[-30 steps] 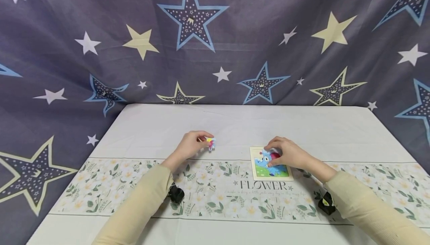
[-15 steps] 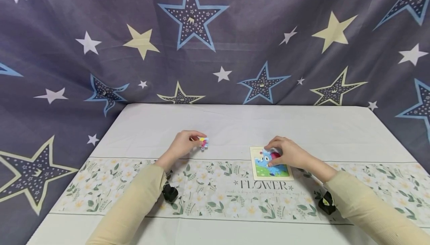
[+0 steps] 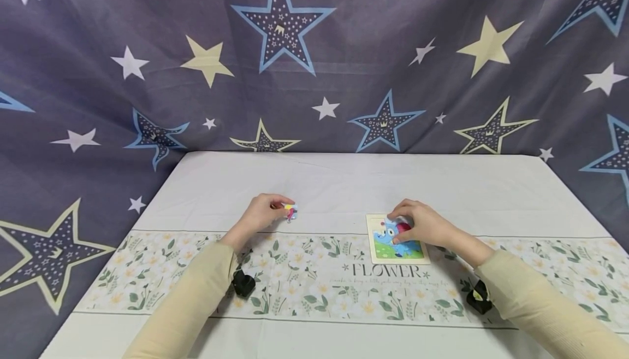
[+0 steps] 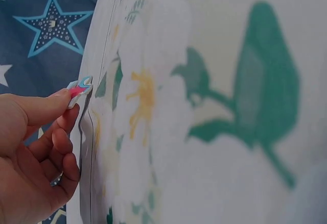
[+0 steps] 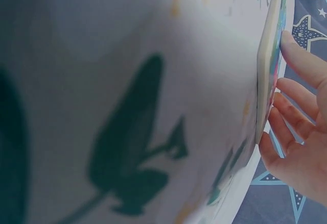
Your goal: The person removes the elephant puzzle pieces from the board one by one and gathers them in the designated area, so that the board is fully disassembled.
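Note:
My left hand pinches a small puzzle piece between thumb and fingers, above the white cloth left of the middle. Pink, yellow and pale blue show on the piece, and the left wrist view has its pink face and a light edge. My right hand rests on a square picture puzzle with a cream frame and a blue elephant on green grass. In the right wrist view, thumb and fingertips touch the face and the edge of the puzzle board, which lies flat. The hand covers part of the picture's right side.
A white tablecloth with a floral band and the word FLOWER covers the table. Behind and to the left hangs a dark star-patterned curtain. Black wrist devices sit under both sleeves.
The left hand has moved left with the puzzle piece, away from the puzzle board. The right hand and the board have stayed in place.

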`<state>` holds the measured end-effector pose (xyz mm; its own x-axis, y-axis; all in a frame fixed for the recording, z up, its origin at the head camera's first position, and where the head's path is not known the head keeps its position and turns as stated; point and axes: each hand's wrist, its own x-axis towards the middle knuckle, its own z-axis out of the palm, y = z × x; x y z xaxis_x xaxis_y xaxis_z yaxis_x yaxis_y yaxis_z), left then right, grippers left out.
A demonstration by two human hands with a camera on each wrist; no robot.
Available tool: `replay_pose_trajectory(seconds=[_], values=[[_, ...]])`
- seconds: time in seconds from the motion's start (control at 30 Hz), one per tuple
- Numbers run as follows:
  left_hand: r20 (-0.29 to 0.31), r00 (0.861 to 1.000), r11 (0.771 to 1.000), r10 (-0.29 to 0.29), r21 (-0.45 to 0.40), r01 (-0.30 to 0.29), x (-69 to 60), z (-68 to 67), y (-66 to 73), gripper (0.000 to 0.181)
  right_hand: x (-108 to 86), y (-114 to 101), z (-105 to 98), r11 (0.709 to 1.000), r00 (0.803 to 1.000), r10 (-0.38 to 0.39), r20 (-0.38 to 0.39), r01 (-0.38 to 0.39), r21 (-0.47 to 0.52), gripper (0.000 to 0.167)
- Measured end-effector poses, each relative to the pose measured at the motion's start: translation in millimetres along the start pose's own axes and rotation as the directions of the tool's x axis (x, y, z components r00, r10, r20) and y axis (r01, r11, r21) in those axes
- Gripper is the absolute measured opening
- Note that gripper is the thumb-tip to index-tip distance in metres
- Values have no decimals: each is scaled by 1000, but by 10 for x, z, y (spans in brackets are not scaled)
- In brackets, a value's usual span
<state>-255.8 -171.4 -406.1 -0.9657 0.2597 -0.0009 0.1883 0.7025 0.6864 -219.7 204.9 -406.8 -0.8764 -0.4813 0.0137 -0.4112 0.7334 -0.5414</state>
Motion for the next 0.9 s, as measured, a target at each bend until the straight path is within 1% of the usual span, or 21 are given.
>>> replay_pose_trajectory(seconds=[0.27,0.57,0.9], values=[[5,1000,1000,-17,24,17,-13,-24,-10,24,5,14,1,1000,1000,1,-1,-1,-5,55],[-4,998,998,-61,34,61,-28,-20,-22,26,6,17,-1,1000,1000,-2,-6,2,-4,54],[9,997,995,-75,60,75,-25,-5,-15,25,-1,11,7,1000,1000,-3,-4,3,3,54]])
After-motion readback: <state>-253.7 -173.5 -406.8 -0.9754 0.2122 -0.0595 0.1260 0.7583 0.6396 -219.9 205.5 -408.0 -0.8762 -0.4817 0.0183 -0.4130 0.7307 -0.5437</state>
